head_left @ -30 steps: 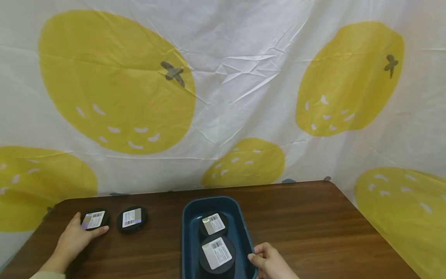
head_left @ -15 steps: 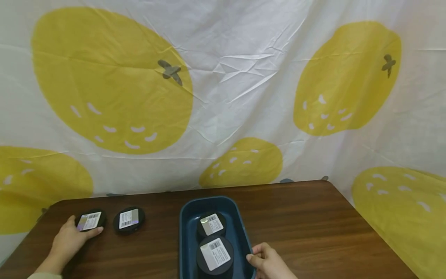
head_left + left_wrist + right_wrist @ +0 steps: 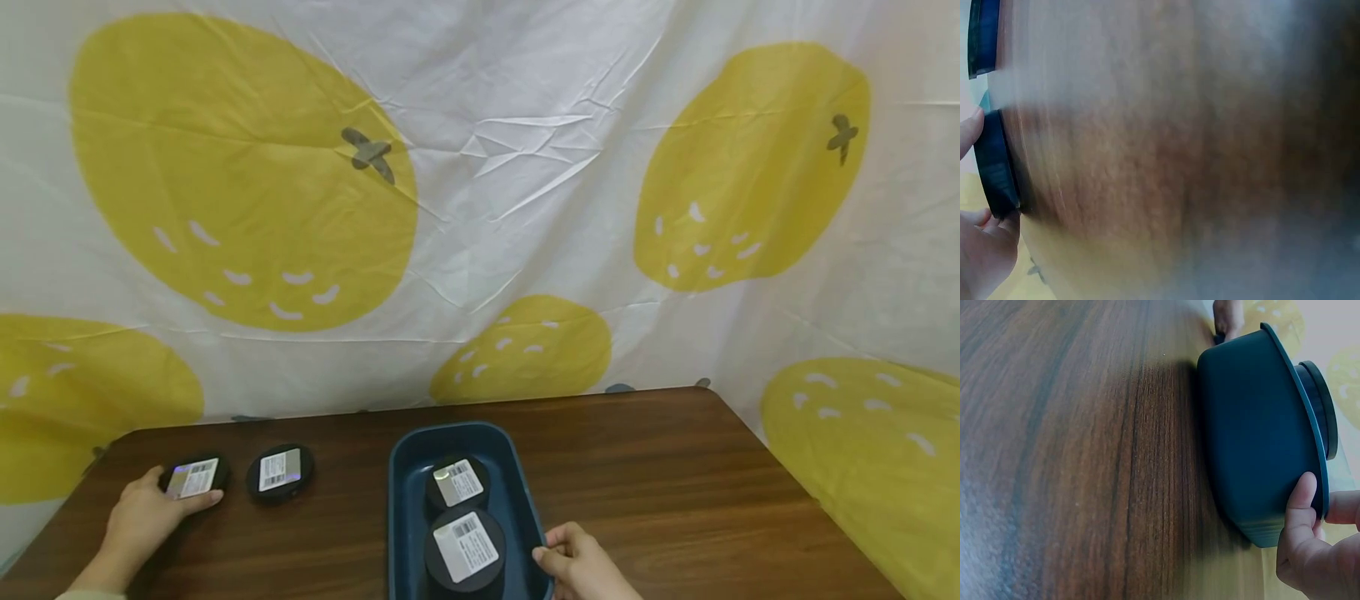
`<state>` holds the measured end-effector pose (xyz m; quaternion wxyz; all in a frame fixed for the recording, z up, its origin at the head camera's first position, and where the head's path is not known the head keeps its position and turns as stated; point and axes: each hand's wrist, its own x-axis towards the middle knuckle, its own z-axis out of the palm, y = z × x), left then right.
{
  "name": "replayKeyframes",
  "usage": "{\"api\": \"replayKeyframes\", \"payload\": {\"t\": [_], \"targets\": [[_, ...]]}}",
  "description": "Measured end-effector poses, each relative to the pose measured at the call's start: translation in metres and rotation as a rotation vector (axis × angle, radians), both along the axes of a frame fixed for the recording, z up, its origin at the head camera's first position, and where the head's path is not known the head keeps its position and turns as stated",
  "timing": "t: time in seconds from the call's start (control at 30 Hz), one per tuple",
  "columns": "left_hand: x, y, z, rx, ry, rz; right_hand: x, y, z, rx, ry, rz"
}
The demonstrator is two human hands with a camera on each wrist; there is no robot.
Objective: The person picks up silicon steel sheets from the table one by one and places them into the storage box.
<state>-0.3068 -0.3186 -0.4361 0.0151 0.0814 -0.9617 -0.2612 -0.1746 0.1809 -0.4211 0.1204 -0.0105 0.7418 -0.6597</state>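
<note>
At the table's left side, my left hand grips a flat round black container with a white barcode label on top. The thumb lies on its near right side and the fingers reach round its left. The left wrist view shows this container edge-on, low at the table. My right hand pinches the right rim of a dark blue tray. In the right wrist view, thumb and fingers hold the rim of the tray from both sides. Inside the tray stand a farther black container and a nearer, larger-looking one.
Another labelled black container lies just right of the gripped one, a small gap between them. Brown wooden table extends right of the tray. Behind its far edge hangs a white cloth with yellow fruit prints.
The head view has shifted slightly. Both hands keep their holds, and the tray with its containers stays put. The left container shows hardly any movement.
</note>
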Motion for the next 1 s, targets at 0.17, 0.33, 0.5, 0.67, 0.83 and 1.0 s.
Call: {"api": "replayKeyframes", "payload": {"t": [0.17,0.33,0.5,0.67,0.83,1.0], "targets": [[0.006,-0.004,0.000,0.001,0.000,0.017,0.000,0.000,0.000,0.016,0.002,0.004],[0.012,-0.008,0.001,0.011,0.009,0.073,-0.002,-0.001,0.000,0.017,0.007,0.010],[0.014,-0.012,0.003,0.002,0.039,0.048,-0.002,-0.001,-0.001,0.009,0.019,0.009],[0.017,-0.012,0.004,-0.012,0.068,-0.001,-0.001,-0.001,0.000,-0.011,-0.004,0.006],[0.021,-0.011,0.007,-0.029,0.097,-0.025,-0.002,-0.002,0.000,-0.021,-0.013,0.011],[0.026,-0.009,0.011,-0.043,0.109,-0.047,-0.001,-0.003,0.000,-0.009,-0.018,0.008]]}}
